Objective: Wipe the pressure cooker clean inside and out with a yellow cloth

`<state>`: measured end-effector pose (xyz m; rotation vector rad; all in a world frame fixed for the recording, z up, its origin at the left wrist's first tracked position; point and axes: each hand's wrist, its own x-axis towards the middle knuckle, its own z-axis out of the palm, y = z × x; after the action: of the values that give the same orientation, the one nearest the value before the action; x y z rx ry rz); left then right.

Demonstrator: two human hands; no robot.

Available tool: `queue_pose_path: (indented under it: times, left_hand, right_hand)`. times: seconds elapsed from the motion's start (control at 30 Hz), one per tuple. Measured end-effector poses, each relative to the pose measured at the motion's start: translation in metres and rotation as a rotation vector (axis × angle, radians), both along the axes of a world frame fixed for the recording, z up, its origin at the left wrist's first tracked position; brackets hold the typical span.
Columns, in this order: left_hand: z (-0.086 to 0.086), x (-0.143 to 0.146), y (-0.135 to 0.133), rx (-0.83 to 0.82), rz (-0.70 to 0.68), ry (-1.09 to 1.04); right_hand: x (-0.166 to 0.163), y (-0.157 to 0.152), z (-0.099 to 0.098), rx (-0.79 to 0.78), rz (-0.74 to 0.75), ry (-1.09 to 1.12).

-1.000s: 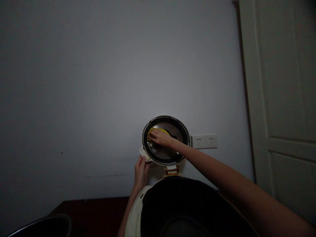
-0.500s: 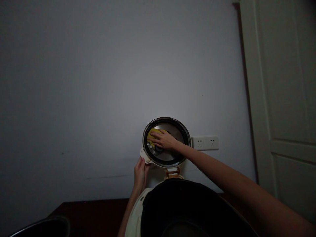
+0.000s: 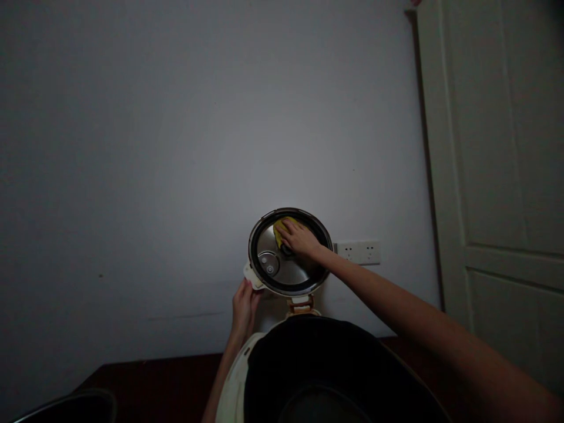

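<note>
A cooker [image 3: 231, 385] with a pale body and dark round interior stands in front of me. Its round lid [image 3: 267, 238] is raised on a hinge [image 3: 301, 304], the metal inner face towards me. My right hand [image 3: 301, 238] presses a yellow cloth [image 3: 279, 232] against the upper middle of that face, fingers over the cloth. Below left of it, a small round valve plate [image 3: 269, 264] shows on the lid. My left hand [image 3: 243, 305] grips the pale tab [image 3: 251, 275] at the lid's lower left edge; some of its fingers are hidden behind.
The cooker rests on a dark reddish table [image 3: 163, 376]. A dark round vessel's rim [image 3: 66, 400] shows at the lower left. Behind the lid is a wall [image 3: 176, 147] with a socket strip [image 3: 368, 252]. A pale panelled door [image 3: 497, 205] stands at the right.
My right hand has slid the yellow cloth up and to the right across the lid, uncovering the valve plate. My left hand keeps its hold. The whole view has shifted slightly.
</note>
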<state>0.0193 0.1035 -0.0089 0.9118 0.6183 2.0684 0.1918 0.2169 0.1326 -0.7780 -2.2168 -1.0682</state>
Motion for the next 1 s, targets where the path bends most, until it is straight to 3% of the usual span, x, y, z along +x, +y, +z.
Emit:
queue_pose_path:
  times: [0.3, 0.57, 0.8, 1.0]
  left_hand:
    - [-0.001, -0.002, 0.000, 0.028, -0.031, -0.055]
    - [0.002, 0.000, -0.003, 0.018, -0.014, -0.049]
    - [0.002, 0.001, -0.003, 0.036, -0.007, -0.061]
    - [0.003, 0.003, -0.004, 0.045, -0.011, -0.079]
  right_hand:
    - [0.035, -0.022, -0.017, -0.045, -0.178, 0.031]
    - [0.047, -0.041, -0.031, -0.132, -0.197, -0.049]
    - [0.051, -0.062, -0.045, -0.251, -0.075, -0.172]
    - [0.036, -0.066, -0.052, -0.298, 0.066, -0.218]
